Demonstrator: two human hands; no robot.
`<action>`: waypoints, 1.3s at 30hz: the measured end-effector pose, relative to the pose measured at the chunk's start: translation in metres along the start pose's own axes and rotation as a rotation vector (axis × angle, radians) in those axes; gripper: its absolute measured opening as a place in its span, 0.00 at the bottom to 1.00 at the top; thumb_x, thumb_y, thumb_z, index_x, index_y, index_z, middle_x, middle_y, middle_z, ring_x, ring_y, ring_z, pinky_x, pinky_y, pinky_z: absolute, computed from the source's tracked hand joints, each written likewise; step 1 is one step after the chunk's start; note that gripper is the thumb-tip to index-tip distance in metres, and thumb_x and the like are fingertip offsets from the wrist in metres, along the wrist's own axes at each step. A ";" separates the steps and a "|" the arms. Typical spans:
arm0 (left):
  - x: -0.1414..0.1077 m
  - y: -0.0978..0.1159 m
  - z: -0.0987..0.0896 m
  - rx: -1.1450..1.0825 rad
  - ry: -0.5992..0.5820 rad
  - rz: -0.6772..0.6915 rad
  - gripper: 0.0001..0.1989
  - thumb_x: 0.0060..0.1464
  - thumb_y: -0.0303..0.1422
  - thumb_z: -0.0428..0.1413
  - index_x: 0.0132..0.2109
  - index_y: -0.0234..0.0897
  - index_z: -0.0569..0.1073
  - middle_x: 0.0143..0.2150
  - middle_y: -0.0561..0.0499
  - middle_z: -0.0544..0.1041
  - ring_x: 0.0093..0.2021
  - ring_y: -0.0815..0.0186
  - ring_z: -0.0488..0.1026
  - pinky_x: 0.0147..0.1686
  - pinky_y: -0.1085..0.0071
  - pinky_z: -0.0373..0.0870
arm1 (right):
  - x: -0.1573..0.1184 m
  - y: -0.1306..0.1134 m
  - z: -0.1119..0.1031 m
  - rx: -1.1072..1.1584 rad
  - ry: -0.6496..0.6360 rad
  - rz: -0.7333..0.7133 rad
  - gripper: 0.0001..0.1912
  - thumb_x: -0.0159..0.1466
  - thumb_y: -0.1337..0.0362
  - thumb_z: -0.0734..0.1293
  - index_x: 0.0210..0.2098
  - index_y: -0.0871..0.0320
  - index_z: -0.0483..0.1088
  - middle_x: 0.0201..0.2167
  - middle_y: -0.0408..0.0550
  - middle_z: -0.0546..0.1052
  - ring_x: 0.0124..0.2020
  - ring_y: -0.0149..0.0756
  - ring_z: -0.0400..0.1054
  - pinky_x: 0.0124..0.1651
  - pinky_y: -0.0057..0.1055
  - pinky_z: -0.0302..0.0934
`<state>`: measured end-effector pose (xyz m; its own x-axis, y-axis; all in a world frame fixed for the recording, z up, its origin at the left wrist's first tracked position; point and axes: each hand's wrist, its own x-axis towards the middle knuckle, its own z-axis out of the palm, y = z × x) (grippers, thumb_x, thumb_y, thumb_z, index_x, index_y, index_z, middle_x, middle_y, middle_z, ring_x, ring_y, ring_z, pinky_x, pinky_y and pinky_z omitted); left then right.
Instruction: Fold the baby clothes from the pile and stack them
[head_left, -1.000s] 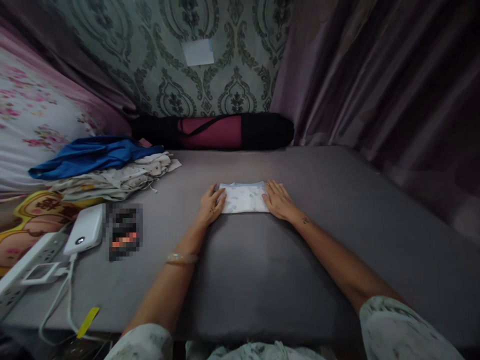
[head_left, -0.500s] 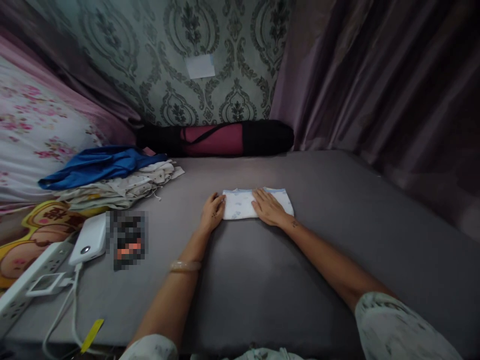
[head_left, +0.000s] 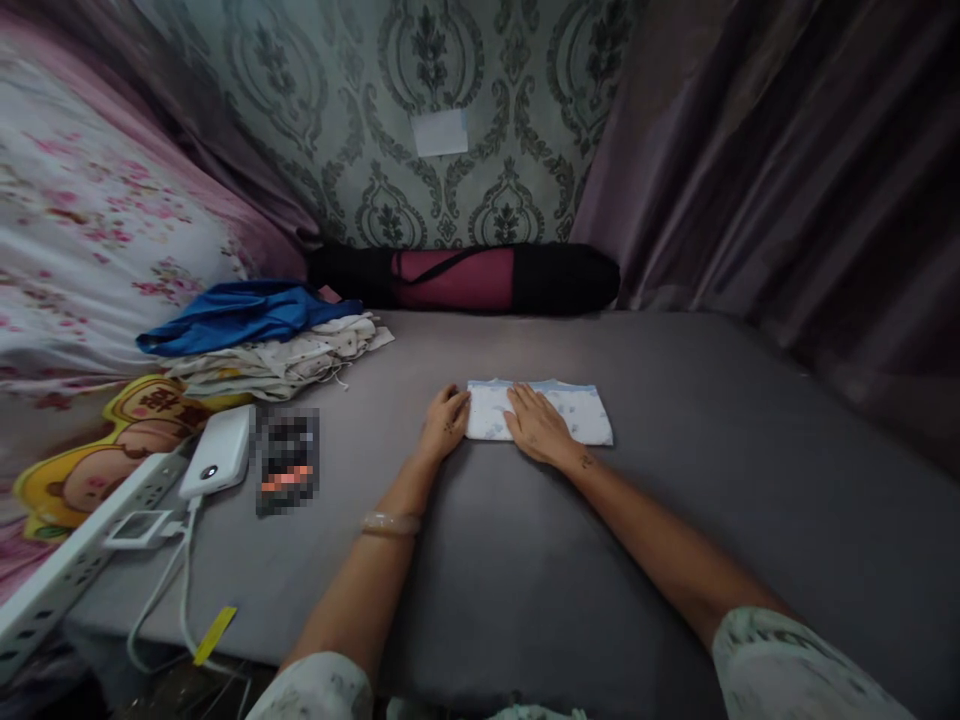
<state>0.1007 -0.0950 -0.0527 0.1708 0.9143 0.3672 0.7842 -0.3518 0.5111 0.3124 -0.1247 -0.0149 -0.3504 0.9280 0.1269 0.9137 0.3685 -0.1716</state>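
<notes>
A folded white cloth (head_left: 585,420) with a faint blue print and a blue band along its far edge lies flat on the grey sheet. My left hand (head_left: 445,422) is at the cloth's left edge, fingers bent and close together, the thumb side against that edge; its fingertips are partly hidden. Flat across the cloth's middle rests my right hand (head_left: 537,424), its fingers stretched toward the far edge and the palm near the close edge.
At the left are a pile of clothes (head_left: 277,360) with a blue garment (head_left: 247,315) on top, a white power bank (head_left: 221,450), a power strip (head_left: 97,530) and cables. A black and maroon long bag (head_left: 457,278) lies along the wall.
The view has turned slightly left, so everything sits further right in it. My right hand has slid a little left over the cloth, whose right end now looks flatter and squarer.
</notes>
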 end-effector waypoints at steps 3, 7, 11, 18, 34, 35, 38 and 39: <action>0.000 0.000 0.001 0.014 -0.009 -0.006 0.18 0.61 0.32 0.47 0.53 0.33 0.74 0.60 0.37 0.68 0.59 0.57 0.67 0.59 0.60 0.64 | 0.003 -0.002 0.000 -0.019 -0.015 -0.008 0.32 0.69 0.57 0.48 0.66 0.71 0.54 0.68 0.60 0.54 0.69 0.46 0.45 0.68 0.42 0.39; 0.000 -0.001 0.002 -0.008 0.018 -0.008 0.17 0.61 0.32 0.47 0.52 0.34 0.75 0.59 0.39 0.69 0.58 0.58 0.68 0.58 0.59 0.65 | 0.013 -0.015 -0.005 -0.016 -0.032 0.022 0.31 0.70 0.57 0.47 0.65 0.71 0.55 0.67 0.60 0.56 0.68 0.47 0.47 0.68 0.43 0.40; 0.001 -0.002 0.001 -0.038 0.044 -0.004 0.16 0.61 0.31 0.47 0.51 0.34 0.74 0.58 0.39 0.70 0.58 0.59 0.68 0.59 0.60 0.65 | 0.019 -0.035 0.004 -0.014 0.023 -0.030 0.31 0.70 0.57 0.47 0.66 0.69 0.54 0.68 0.58 0.54 0.69 0.44 0.44 0.68 0.43 0.37; 0.005 -0.002 0.001 -0.089 0.081 -0.043 0.17 0.60 0.27 0.43 0.51 0.35 0.71 0.55 0.40 0.72 0.56 0.61 0.69 0.59 0.59 0.65 | 0.027 -0.042 0.005 0.001 -0.032 -0.005 0.30 0.70 0.58 0.48 0.65 0.70 0.55 0.67 0.59 0.55 0.68 0.45 0.45 0.68 0.44 0.38; 0.003 0.003 -0.011 -0.264 0.085 -0.121 0.22 0.65 0.36 0.38 0.57 0.29 0.66 0.57 0.37 0.71 0.59 0.60 0.67 0.61 0.58 0.60 | 0.042 -0.061 -0.005 0.221 -0.077 -0.044 0.30 0.69 0.63 0.47 0.66 0.73 0.52 0.68 0.61 0.53 0.69 0.42 0.43 0.68 0.40 0.39; 0.002 0.005 -0.012 -0.253 0.077 -0.092 0.23 0.65 0.36 0.38 0.57 0.29 0.66 0.58 0.37 0.71 0.59 0.60 0.67 0.61 0.58 0.60 | 0.038 -0.053 -0.011 0.227 -0.063 -0.049 0.30 0.69 0.62 0.47 0.66 0.72 0.52 0.68 0.60 0.52 0.69 0.43 0.43 0.69 0.40 0.39; -0.002 0.014 -0.016 -0.160 0.030 0.051 0.23 0.66 0.38 0.38 0.57 0.32 0.68 0.58 0.40 0.71 0.61 0.61 0.65 0.62 0.59 0.59 | 0.018 -0.028 -0.022 0.180 -0.003 -0.032 0.31 0.69 0.61 0.48 0.67 0.70 0.51 0.69 0.59 0.51 0.70 0.45 0.40 0.69 0.44 0.36; -0.004 0.018 -0.017 -0.112 0.006 0.101 0.23 0.66 0.39 0.38 0.58 0.34 0.68 0.59 0.41 0.71 0.63 0.61 0.63 0.63 0.58 0.56 | 0.011 -0.020 -0.022 0.151 0.003 -0.020 0.31 0.69 0.61 0.48 0.67 0.71 0.51 0.69 0.59 0.50 0.70 0.46 0.40 0.69 0.44 0.35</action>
<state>0.1039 -0.1080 -0.0322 0.2418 0.8722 0.4253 0.6921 -0.4622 0.5544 0.2949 -0.1228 0.0113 -0.3671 0.9204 0.1345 0.8650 0.3910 -0.3144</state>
